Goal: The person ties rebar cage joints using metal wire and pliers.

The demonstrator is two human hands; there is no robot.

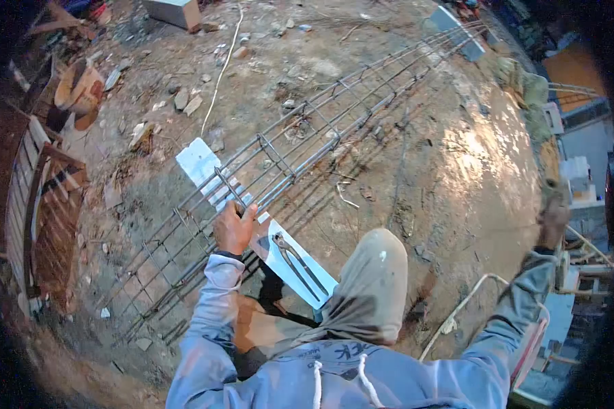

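A long rebar cage (293, 140) of rods tied with square stirrups runs diagonally from lower left to upper right. My left hand (235, 228) is closed round a bar at its near side. Beneath the cage lies a pale block (201, 163). Steel pincers (297, 264) rest on a white board (320, 283) between my left hand and my knee. My right hand (554, 217) is stretched far out to the right, away from the cage; it is dark and blurred, and its fingers cannot be made out.
A second pale block (454, 33) supports the cage's far end. A grey block (172, 12) sits at the top left. Wooden slats (26, 198) stand at left, a pale hose (460, 310) curves at lower right, and stones dot the muddy ground.
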